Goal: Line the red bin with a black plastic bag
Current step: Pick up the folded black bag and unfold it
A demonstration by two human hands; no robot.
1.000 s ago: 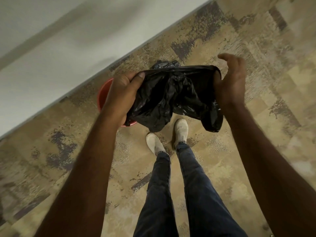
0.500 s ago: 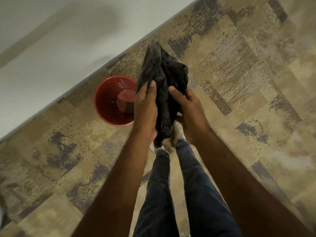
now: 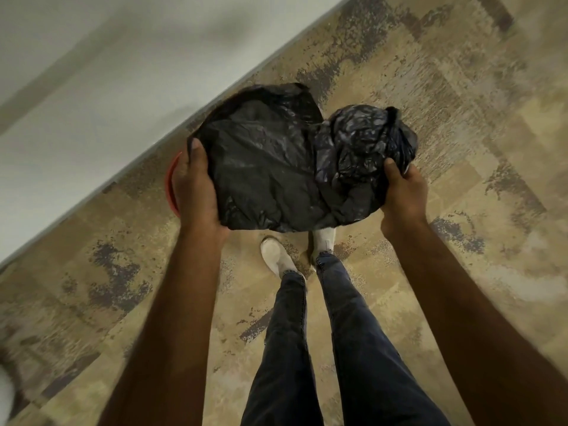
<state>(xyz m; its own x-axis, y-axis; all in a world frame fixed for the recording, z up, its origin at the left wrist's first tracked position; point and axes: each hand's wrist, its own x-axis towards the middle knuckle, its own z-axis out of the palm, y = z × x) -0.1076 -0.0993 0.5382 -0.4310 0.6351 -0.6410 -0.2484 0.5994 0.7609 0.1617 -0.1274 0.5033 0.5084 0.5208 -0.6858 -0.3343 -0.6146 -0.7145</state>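
Observation:
I hold a black plastic bag (image 3: 270,167) spread wide between both hands, above the floor. My left hand (image 3: 196,192) grips its left edge, thumb on top. My right hand (image 3: 402,192) grips the right edge, where the plastic is bunched into a crumpled lump. The red bin (image 3: 171,186) stands on the floor by the wall, almost wholly hidden behind my left hand and the bag; only a thin arc of its rim shows at the left.
A white wall (image 3: 107,87) runs diagonally across the upper left and meets the patterned brown carpet (image 3: 461,118). My legs in dark jeans (image 3: 322,333) and white shoes (image 3: 276,253) stand just below the bag.
My hands were together, squeezing the bag into a narrow bundle beside the exposed bin. They have moved apart and the bag is spread out, now covering the bin.

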